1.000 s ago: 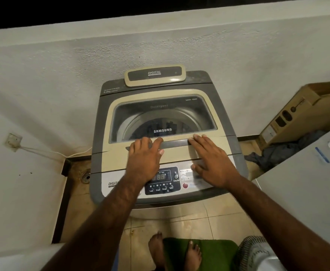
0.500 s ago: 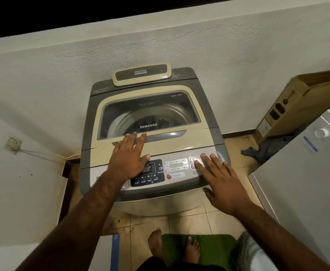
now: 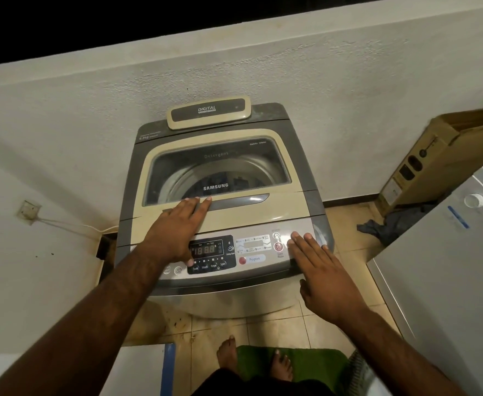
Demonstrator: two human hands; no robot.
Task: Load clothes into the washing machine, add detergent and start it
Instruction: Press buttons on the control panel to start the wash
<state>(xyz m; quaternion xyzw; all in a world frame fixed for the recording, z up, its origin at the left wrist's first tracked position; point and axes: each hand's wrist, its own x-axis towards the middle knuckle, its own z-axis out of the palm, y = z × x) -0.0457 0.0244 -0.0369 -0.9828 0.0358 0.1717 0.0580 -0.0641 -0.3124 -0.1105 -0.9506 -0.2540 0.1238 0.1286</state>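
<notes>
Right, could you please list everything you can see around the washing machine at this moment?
washing machine: 1, grey and cream, against the wall, lid shut
control panel: 1, silver, machine's front edge, display lit
cardboard box: 1, brown, against wall, right
cloth: 1, dark, floor below the box
white appliance: 1, right edge
mat: 1, green, floor, bottom
wall socket: 1, pale, left wall, cable trailing
bare feet: 2, at the mat
left hand: 1, flat on the lid, fingers at its handle
right hand: 1, fingers on panel's right end
</notes>
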